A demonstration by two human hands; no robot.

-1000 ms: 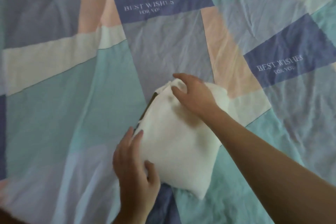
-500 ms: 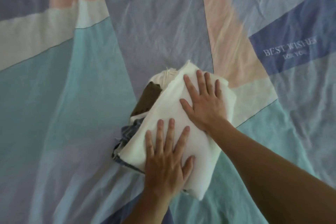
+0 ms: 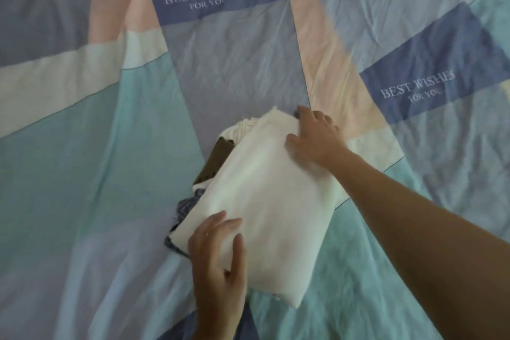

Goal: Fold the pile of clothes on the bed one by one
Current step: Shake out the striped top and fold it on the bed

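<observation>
Patchwork bedding [image 3: 116, 124] covers the bed in the head view, where our left hand [image 3: 220, 259] rests open-fingered on the near end of the folded white garment [image 3: 265, 201] topping the stack, our right hand [image 3: 317, 138] spread loosely over its far corner.

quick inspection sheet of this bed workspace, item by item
surface: patchwork bedsheet, wrinkled, printed "BEST WISHES FOR YOU".
job's things: folded white garment on top of a stack; brown garment and blue patterned garment stick out on the stack's left side.
clutter: nothing seen.
grippers: left hand rests on the white garment's near left edge, fingers spread; right hand at its far right corner, fingertips over the edge.
cables: nothing seen.
surroundings: only bedding in view.
</observation>
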